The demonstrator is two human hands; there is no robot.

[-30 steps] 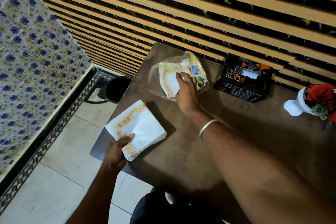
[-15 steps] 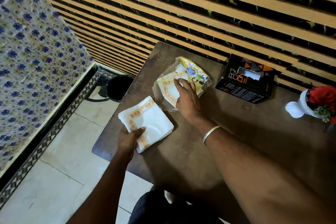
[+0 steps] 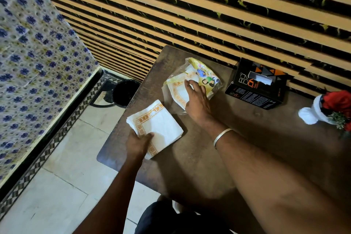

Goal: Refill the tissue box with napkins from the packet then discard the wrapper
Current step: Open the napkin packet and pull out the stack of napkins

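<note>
A stack of white napkins (image 3: pixel 157 126) with orange borders rests on the brown table (image 3: pixel 247 138) near its left edge. My left hand (image 3: pixel 138 143) grips the stack's near corner, thumb on top. The clear napkin packet (image 3: pixel 191 81), printed yellow at its far end, lies beyond it with more napkins inside. My right hand (image 3: pixel 197 100) lies flat on the packet, fingers spread. The black tissue box (image 3: pixel 256 85) stands against the wall to the right, a white tissue poking from its top slot.
A black bin (image 3: pixel 124 92) sits on the tiled floor left of the table, by the striped wall. A white vase of red flowers (image 3: pixel 326 110) stands at the table's right end. A blue-flowered cloth (image 3: pixel 34 62) hangs at the left.
My left hand has drawn the napkin stack in from past the table's left edge toward the packet. My right hand stays pressed on the packet.
</note>
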